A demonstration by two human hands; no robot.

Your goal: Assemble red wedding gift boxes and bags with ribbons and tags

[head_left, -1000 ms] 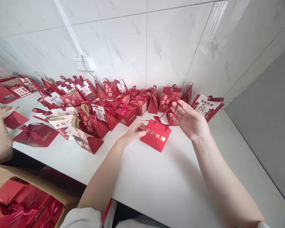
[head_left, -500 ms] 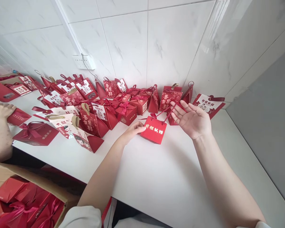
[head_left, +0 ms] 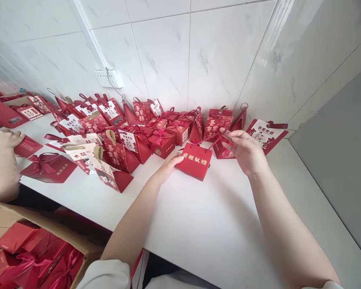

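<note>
A small red gift bag (head_left: 195,161) with gold lettering is tilted just over the white table (head_left: 192,224), its printed face towards me. My left hand (head_left: 169,166) is closed on the bag's left edge, the thumb on the front and the other fingers hidden behind. A twisted red cord (head_left: 215,141) runs from the bag's upper right corner to my right hand (head_left: 243,151). The fingertips of that hand are pinched on the cord, palm turned partly towards me. Behind it stands a red box with a white printed card (head_left: 266,134).
Red gift boxes (head_left: 161,143) with ribbons and loops crowd the table along the tiled wall. At lower left, a cardboard carton (head_left: 75,241) holds more red boxes. Another person's hand (head_left: 9,140) rests by a red box (head_left: 27,146) at far left. A grey panel (head_left: 337,120) borders the right.
My right hand has gone from spread fingers to a pinch on the cord. The gift bag has tipped slightly, and my left hand has come a little further onto its edge.
</note>
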